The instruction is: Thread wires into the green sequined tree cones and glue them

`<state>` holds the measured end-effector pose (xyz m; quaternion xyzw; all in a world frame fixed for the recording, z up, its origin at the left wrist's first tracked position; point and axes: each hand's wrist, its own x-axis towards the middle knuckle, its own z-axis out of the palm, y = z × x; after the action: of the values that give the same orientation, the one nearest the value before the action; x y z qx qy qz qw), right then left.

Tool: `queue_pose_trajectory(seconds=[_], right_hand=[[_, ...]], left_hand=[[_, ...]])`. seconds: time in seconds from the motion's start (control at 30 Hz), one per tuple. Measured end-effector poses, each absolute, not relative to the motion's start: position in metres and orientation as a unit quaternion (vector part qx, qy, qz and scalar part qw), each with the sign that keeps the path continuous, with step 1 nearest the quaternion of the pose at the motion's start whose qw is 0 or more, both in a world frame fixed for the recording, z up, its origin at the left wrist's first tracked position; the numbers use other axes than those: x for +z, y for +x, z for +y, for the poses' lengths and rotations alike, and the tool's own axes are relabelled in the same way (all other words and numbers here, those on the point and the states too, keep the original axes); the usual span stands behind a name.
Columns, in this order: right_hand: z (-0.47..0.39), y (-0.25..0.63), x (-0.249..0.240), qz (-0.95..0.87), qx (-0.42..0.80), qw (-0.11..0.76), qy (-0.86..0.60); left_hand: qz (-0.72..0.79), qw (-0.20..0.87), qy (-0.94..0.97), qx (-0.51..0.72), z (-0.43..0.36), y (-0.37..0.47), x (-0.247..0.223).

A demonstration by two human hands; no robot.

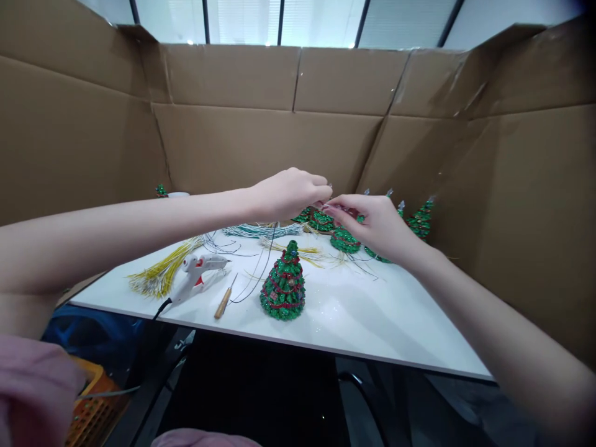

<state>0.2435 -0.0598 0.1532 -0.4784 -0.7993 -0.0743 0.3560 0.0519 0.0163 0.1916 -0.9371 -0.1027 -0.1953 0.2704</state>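
Observation:
Both my hands meet in the air above the back of the table. My left hand (291,194) has its fingers curled and pressed together at the tips. Thumb and forefinger of my right hand (372,225) pinch close beside them. Whatever lies between the fingertips is too small to make out. Below the hands, near the table's front edge, a green beaded Christmas tree (284,288) with red garland stands upright, touched by neither hand.
On the white table (363,323) lie a glue gun (198,270), a wooden-handled awl (224,301), yellow wires (162,270) and green-white wires (263,230). Several green trees (345,239) stand at the back right. Cardboard walls (233,143) enclose the table. An orange basket (95,413) sits below left.

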Motion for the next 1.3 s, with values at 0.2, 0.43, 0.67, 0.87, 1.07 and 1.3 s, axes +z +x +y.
queue_pose_trajectory(seconds=[0.2, 0.43, 0.67, 0.87, 1.07, 1.3], right_hand=[[-0.055, 0.232, 0.17, -0.842, -0.178, 0.225, -0.458], [-0.048, 0.234, 0.187, -0.841, -0.2, 0.21, -0.457], [-0.042, 0.249, 0.186, -0.83, -0.174, 0.227, -0.479], [-0.038, 0.267, 0.187, -0.836, -0.187, 0.218, -0.468], [-0.04, 0.297, 0.186, -0.837, -0.173, 0.209, -0.476], [-0.051, 0.323, 0.188, -0.828, -0.152, 0.181, -0.509]], left_hand=[[-0.121, 0.317, -0.935, -0.107, 0.006, 0.03, 0.199], [-0.162, 0.276, -0.934, -0.16, 0.02, -0.012, 0.21], [-0.181, 0.236, -0.938, -0.18, 0.031, -0.062, 0.21], [-0.214, 0.2, -0.94, -0.173, 0.03, -0.084, 0.212], [-0.232, 0.135, -0.945, -0.186, 0.044, -0.089, 0.199], [-0.23, 0.03, -0.959, -0.164, 0.053, -0.071, 0.169]])
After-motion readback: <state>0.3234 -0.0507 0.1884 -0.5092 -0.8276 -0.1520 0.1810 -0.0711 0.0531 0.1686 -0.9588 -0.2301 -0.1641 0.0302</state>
